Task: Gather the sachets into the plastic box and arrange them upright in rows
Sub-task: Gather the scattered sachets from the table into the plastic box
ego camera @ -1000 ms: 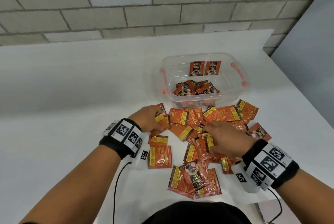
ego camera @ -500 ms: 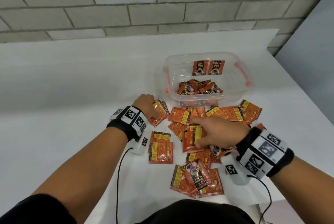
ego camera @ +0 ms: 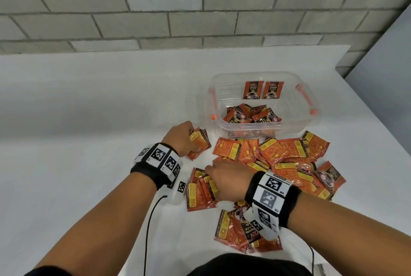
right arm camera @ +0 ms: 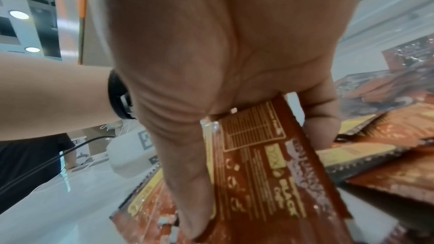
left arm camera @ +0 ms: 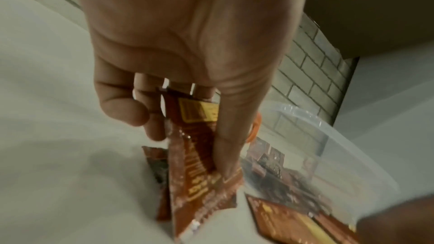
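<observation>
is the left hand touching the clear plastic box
Apart. The head view shows the left hand gripping red sachets on the white table, with bare tabletop between it and the clear plastic box.

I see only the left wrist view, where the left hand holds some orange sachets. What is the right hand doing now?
Observer: The right hand pinches orange foil sachets between thumb and fingers, low over the loose pile on the white table.
Operator: Do any sachets stand upright inside the clear plastic box?
Observer: Yes, two sachets stand side by side against its far wall; the other sachets lie in a heap near the front wall.
</observation>
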`<state>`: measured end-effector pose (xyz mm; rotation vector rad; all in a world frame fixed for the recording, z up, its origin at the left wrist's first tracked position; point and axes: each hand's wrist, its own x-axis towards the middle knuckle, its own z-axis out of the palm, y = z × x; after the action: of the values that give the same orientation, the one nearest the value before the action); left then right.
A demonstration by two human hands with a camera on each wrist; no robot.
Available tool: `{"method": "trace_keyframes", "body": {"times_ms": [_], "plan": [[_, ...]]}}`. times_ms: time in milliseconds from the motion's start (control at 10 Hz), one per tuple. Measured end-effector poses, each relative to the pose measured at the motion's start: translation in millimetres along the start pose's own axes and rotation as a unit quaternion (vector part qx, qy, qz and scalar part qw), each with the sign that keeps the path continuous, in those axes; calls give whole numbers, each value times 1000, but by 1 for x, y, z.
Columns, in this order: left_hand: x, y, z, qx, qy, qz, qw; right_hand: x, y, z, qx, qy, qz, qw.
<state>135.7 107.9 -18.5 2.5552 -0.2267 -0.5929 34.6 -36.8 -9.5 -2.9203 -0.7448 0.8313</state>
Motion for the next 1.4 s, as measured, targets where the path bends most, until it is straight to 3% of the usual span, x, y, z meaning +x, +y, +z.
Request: {"method": "trace_keyframes", "body": {"times_ms": [100,200,300,400,500,600,700,800,900,1000,1100,1200,1300,1400], "plan": [[-5,-3,-7,-48,-10,12,999,-2,10,-3,55,-26,5,998],[-8,-4,-20,-119,37,24,992,-21,30,-20,173,12,2,985],[-14,10,-38,-231,114,34,966,-48,55,-46,285,98,28,953],[-11,38,-51,-316,145,34,937,-58,94,-62,379,202,139,892],[-1,77,-60,-370,127,32,920,-47,129,-80,506,320,233,766],[22,117,-57,-388,68,17,919,-21,155,-94,564,337,305,689],[50,140,-41,-347,49,-7,937,1,172,-89,536,269,351,719],[69,148,-24,-196,83,-40,976,13,178,-85,514,230,353,747],[77,150,-10,-126,102,-48,986,19,176,-89,516,204,361,749],[82,147,0,-74,78,-44,993,26,171,-91,453,141,377,796],[87,147,8,-50,67,-50,995,28,166,-94,369,116,387,837],[87,149,5,-70,60,-63,994,36,170,-90,339,92,388,852],[72,149,-9,-94,47,-28,994,15,156,-103,355,96,367,855],[44,140,-39,-151,41,44,987,5,159,-106,359,170,370,840]]}}
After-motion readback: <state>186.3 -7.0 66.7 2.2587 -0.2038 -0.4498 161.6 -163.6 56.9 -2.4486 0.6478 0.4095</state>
